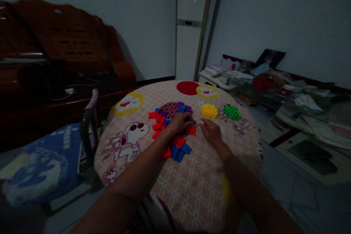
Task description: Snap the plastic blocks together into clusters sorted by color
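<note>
My left hand (179,121) rests curled over a scatter of red, blue and purple plastic pegs (175,148) beside a dark purple round pegboard (171,109); whether it grips one is hidden. My right hand (210,131) lies on the cartoon-print tablecloth (197,182) with fingers loosely stretched, holding nothing, a little right of the pegs. A yellow peg disc (210,111) and a green peg disc (232,112) sit just beyond my right hand.
A dark chair (89,131) with a blue cushion stands left of the round table. A wooden sofa (55,65) fills the back left. A white cabinet (190,25) stands in the corner. Papers and clutter (274,84) cover a low surface at right.
</note>
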The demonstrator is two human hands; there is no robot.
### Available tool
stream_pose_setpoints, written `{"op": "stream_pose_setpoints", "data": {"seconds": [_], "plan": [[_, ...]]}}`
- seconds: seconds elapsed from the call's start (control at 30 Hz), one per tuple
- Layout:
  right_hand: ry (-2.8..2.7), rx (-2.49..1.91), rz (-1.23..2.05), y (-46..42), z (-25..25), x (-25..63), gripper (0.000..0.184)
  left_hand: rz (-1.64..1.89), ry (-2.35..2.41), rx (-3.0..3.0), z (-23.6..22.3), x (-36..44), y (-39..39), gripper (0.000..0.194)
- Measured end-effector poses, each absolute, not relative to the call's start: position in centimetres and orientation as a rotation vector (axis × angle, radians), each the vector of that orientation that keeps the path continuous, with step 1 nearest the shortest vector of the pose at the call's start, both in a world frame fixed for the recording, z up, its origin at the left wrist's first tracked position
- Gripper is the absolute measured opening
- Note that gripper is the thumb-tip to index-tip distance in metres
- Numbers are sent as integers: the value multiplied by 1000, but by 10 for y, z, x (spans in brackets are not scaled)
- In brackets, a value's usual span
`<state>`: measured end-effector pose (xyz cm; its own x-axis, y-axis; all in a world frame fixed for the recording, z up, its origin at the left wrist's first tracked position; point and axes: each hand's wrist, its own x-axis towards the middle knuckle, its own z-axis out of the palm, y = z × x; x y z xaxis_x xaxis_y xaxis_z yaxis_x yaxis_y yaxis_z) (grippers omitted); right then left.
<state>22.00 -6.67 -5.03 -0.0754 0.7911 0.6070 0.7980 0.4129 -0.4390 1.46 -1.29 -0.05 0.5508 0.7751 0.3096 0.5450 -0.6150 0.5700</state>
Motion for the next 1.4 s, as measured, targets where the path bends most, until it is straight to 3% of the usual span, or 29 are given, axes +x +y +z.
{"op": "stream_pose_setpoints", "data": {"seconds": [0.37,0.6,0.8,1.07,1.23,1.4], "plan": [[-1909,-1349,95,-70,-45,219,19,853,944,2252,-10,30,-24,23],[-1350,-1720,-16,-67,-34,286,28,958,1163,2200,1,-8,-14,26],[-1037,-2023,-175,-76,-41,346,24,756,1150,2307,-2,-12,-12,28],[-1374,-1702,232,-66,-37,277,27,626,982,2378,-8,1,-19,31],[-1536,-1835,146,-63,-41,245,15,563,982,2434,-4,6,-28,29],[-1583,-1919,99,-66,-41,247,16,534,979,2502,-11,8,-26,35]]}}
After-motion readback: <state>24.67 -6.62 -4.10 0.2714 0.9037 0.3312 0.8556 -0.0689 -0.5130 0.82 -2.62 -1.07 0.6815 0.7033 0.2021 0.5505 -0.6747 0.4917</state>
